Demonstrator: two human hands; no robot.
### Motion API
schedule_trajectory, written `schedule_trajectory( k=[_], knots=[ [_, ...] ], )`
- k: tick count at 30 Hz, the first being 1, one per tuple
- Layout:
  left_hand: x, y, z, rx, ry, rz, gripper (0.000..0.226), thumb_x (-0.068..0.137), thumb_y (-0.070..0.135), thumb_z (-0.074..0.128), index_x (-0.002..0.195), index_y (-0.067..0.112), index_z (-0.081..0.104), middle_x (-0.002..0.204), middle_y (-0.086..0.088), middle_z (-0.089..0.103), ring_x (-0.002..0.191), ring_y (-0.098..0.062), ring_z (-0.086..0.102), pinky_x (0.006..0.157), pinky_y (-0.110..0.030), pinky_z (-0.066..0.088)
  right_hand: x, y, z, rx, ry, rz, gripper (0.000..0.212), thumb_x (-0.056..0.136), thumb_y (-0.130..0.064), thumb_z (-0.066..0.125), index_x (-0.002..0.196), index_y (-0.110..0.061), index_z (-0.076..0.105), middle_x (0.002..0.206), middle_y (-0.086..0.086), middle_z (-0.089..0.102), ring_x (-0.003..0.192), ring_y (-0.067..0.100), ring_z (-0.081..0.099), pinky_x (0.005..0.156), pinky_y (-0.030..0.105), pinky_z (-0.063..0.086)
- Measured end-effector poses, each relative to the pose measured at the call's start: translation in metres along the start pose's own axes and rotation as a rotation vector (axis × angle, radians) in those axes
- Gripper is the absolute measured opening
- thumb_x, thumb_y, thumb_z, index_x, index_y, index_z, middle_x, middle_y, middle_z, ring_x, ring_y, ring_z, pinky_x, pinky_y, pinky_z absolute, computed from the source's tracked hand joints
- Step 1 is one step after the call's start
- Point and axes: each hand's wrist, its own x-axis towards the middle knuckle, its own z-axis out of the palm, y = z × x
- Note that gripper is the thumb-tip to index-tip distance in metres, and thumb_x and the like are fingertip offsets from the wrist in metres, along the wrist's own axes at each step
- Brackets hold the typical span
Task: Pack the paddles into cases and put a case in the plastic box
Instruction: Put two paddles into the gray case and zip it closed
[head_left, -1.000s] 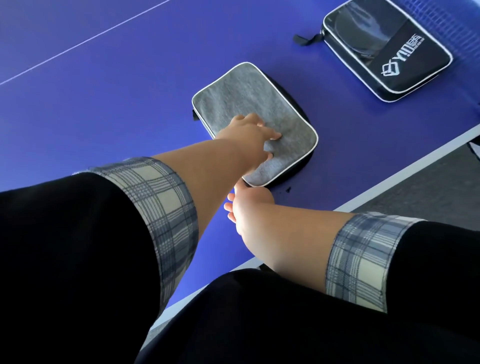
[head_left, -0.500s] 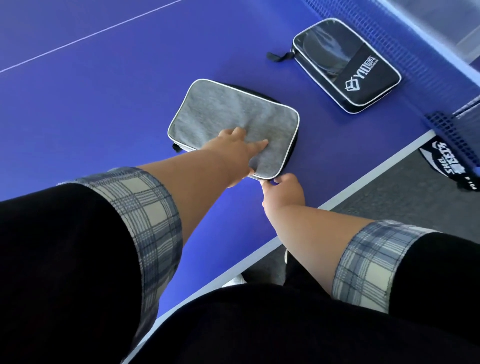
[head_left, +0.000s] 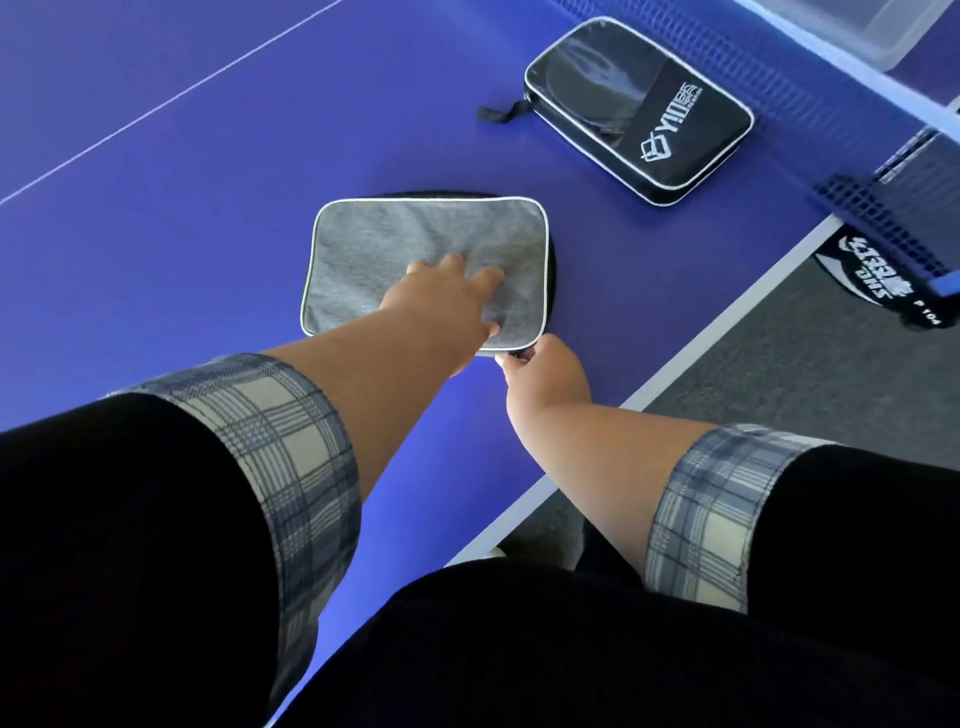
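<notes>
Grey case (head_left: 415, 244): flat on the blue table (head_left: 156, 234), fabric face up, close to the table's side edge.

Fingers (head_left: 488, 278) of the left hand (head_left: 447, 306) are straight and spread, pressing down on the near-right part of the fabric. I read this as pinning the case so it can't slide or gape under a pull.

Fingertips (head_left: 511, 362) of the right hand (head_left: 545, 374) are curled and pinch a small dark tab (head_left: 521, 355) at the near-right corner. I judge it a zip pull, but it is too small to be sure. How far the zip is done up I cannot tell. A black rim shows under the far and right edges.

Both forearms are bare below turned-back plaid cuffs (head_left: 270, 441).

Further out a black case (head_left: 639, 109) lies flat and looks closed, with a dark round shape behind its window. It is well apart from the grey one and near the net (head_left: 883, 208).

The plastic box (head_left: 883, 31) sits beyond the net with only its corner in view, so neither case is in it yet.
</notes>
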Motion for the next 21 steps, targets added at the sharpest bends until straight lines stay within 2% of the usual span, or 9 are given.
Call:
schedule_trajectory(
  k=[3,5,8,11,14,15,17,19,21],
  knots=[
    [0.004,0.007,-0.006,-0.132,-0.028,-0.136,0.076,0.089,0.067,0.044,0.15,0.048,0.002,0.147,-0.009,0.026,0.128,-0.036,0.032,0.098,-0.056,0.043,0.003,0.007,-0.011,-0.086,-0.1,-0.077,0.022,0.097,-0.037,0.058,0.088,-0.016,0.056,0.085,0.001,0.063,0.074,0.026,0.057,0.062,0.031,0.039],
    [0.008,0.013,-0.008,-0.152,-0.047,-0.133,0.08,0.087,0.07,0.043,0.15,0.049,-0.003,0.157,-0.009,0.009,0.143,-0.037,0.011,0.106,-0.064,0.032,0.004,0.008,-0.017,-0.213,-0.134,-0.133,0.023,0.099,-0.038,0.055,0.088,-0.018,0.055,0.092,0.004,0.061,0.076,0.028,0.057,0.062,0.031,0.04],
    [0.017,0.018,-0.01,-0.243,-0.101,-0.108,0.084,0.084,0.074,0.042,0.145,0.056,-0.013,0.163,0.003,-0.016,0.148,-0.039,-0.009,0.108,-0.071,0.022,0.006,0.013,-0.022,-0.314,-0.126,-0.258,0.024,0.101,-0.037,0.05,0.089,-0.017,0.054,0.096,0.007,0.061,0.075,0.028,0.057,0.059,0.032,0.04],
    [0.024,0.025,-0.012,-0.271,-0.133,-0.122,0.086,0.08,0.079,0.041,0.143,0.059,-0.014,0.163,0.006,-0.015,0.147,-0.041,-0.011,0.104,-0.076,0.019,0.007,0.017,-0.026,-0.418,-0.135,-0.379,0.026,0.104,-0.036,0.041,0.101,-0.015,0.055,0.09,0.003,0.059,0.075,0.026,0.056,0.059,0.034,0.042],
    [0.026,0.025,-0.013,-0.28,-0.139,-0.131,0.086,0.079,0.08,0.042,0.143,0.06,-0.012,0.163,0.006,-0.012,0.147,-0.04,-0.011,0.105,-0.076,0.019,0.01,0.017,-0.034,-0.791,-0.14,-0.557,0.025,0.106,-0.029,0.036,0.115,-0.013,0.052,0.075,-0.001,0.048,0.06,0.023,0.047,0.048,0.03,0.032],
    [0.027,0.023,-0.012,-0.281,-0.136,-0.134,0.086,0.079,0.08,0.041,0.143,0.06,-0.012,0.164,0.007,-0.011,0.148,-0.04,-0.01,0.105,-0.075,0.02,0.01,0.014,-0.039,-0.92,-0.171,-0.618,0.022,0.104,-0.02,0.04,0.121,-0.012,0.052,0.079,-0.001,0.049,0.059,0.022,0.044,0.046,0.029,0.03],
    [0.029,0.021,-0.012,-0.278,-0.136,-0.132,0.084,0.079,0.079,0.041,0.143,0.06,-0.011,0.164,0.006,-0.008,0.148,-0.04,-0.007,0.105,-0.074,0.024,0.01,0.008,-0.048,-1.155,-0.253,-0.763,0.035,0.094,-0.003,0.05,0.128,-0.011,0.054,0.098,0.003,0.049,0.062,0.024,0.044,0.049,0.027,0.037],
    [0.031,0.021,-0.012,-0.274,-0.143,-0.124,0.083,0.08,0.078,0.04,0.143,0.059,-0.012,0.164,0.005,-0.006,0.147,-0.042,-0.006,0.104,-0.071,0.029,0.012,0.003,-0.053,-1.225,-0.305,-0.772,0.045,0.082,0.005,0.054,0.123,-0.012,0.06,0.098,0.005,0.041,0.058,0.023,0.04,0.048,0.028,0.037],
    [0.031,0.021,-0.012,-0.275,-0.151,-0.122,0.083,0.081,0.077,0.039,0.143,0.059,-0.012,0.164,0.005,-0.006,0.147,-0.043,-0.006,0.104,-0.071,0.03,0.012,-0.003,-0.052,-1.223,-0.308,-0.782,0.05,0.08,0.005,0.056,0.126,-0.014,0.06,0.098,0.005,0.042,0.065,0.025,0.044,0.047,0.029,0.034]
  ],
)
